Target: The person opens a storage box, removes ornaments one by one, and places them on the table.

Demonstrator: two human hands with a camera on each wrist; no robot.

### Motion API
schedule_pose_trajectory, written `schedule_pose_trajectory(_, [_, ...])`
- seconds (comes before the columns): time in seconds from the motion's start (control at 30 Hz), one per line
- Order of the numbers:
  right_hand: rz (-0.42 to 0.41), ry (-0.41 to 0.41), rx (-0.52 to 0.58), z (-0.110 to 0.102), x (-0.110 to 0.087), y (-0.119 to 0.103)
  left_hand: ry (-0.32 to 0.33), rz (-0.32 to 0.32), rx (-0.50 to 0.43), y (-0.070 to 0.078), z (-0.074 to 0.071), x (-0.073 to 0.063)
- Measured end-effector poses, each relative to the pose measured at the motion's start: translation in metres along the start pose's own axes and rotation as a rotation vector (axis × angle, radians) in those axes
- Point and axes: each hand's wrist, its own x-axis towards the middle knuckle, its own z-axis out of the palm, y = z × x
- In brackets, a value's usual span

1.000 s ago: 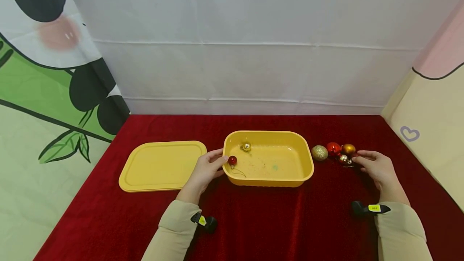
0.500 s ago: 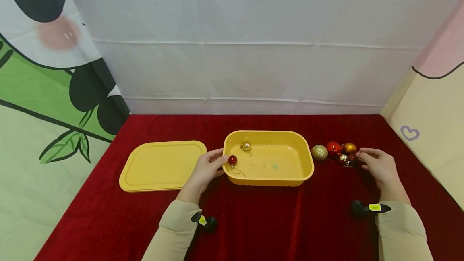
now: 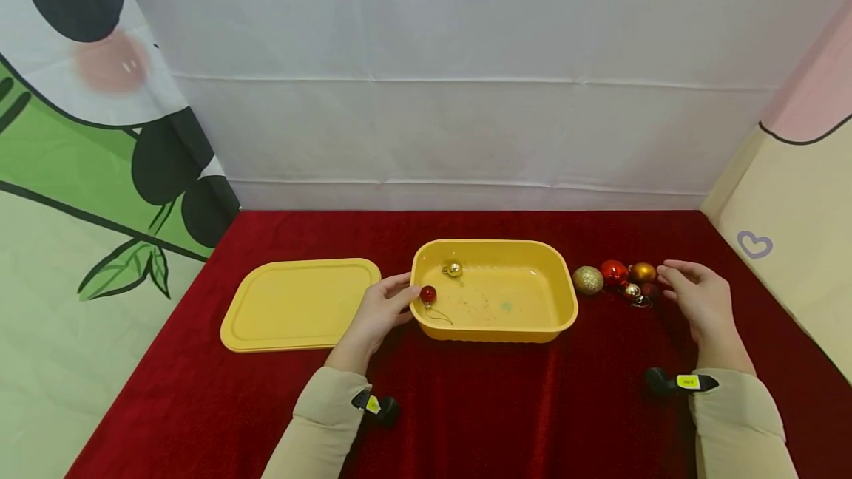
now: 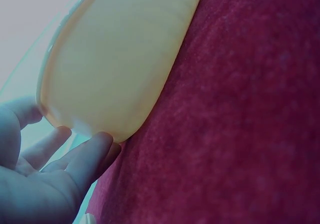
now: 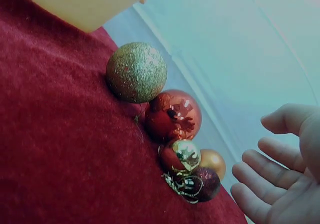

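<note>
My left hand (image 3: 379, 309) holds the left end of a yellow plastic box (image 3: 492, 333), its thumb at the rim and its fingers (image 4: 90, 159) against the outer wall. Inside the box lie a small gold Christmas bauble (image 3: 455, 269) and a small red bauble (image 3: 428, 294) with a string loop. My right hand (image 3: 702, 305), fingers loosely bent, hovers just right of a cluster of baubles and holds nothing. That cluster has a glittery gold ball (image 5: 136, 72), a shiny red ball (image 5: 172, 116), an orange-gold ball (image 5: 214, 164), a small gold ball (image 5: 186, 154) and a dark red glittery ball (image 5: 207, 184).
A flat yellow lid (image 3: 299, 305) lies on the red cloth (image 3: 479, 412) left of the box, partly behind my left hand. A white sheet (image 3: 426, 131) hangs at the back, with printed cloth (image 3: 126, 242) on the left side.
My right hand has drawn back a little to the right from the bauble cluster, uncovering the dark red ball. The left hand and the box have stayed in place.
</note>
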Motion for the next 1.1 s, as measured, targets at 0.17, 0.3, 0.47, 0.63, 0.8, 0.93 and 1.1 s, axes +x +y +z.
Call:
schedule_pose_trajectory(0.17, [-0.037,-0.027,0.097,0.004,-0.003,-0.007,-0.001,-0.005,-0.004,0.001,0.000,-0.001])
schedule_pose_trajectory(0.3, [-0.054,-0.050,0.111,0.007,-0.005,-0.010,-0.001,-0.010,-0.001,0.001,-0.001,-0.001])
schedule_pose_trajectory(0.47, [-0.068,-0.069,0.067,0.011,-0.005,-0.012,-0.003,-0.010,0.003,0.003,-0.001,-0.003])
schedule_pose_trajectory(0.63, [-0.079,-0.091,0.047,0.016,-0.005,-0.013,-0.001,-0.011,0.006,0.004,-0.001,-0.004])
schedule_pose_trajectory(0.8, [-0.106,-0.119,0.050,0.023,-0.007,-0.016,-0.003,-0.012,0.006,0.003,-0.001,-0.003])
schedule_pose_trajectory(0.93, [-0.139,-0.130,-0.005,0.030,-0.009,-0.019,-0.006,-0.012,0.003,0.002,-0.001,-0.003])
schedule_pose_trajectory(1.1, [-0.162,-0.150,-0.029,0.039,-0.011,-0.024,-0.010,-0.003,-0.010,0.002,0.000,-0.003])
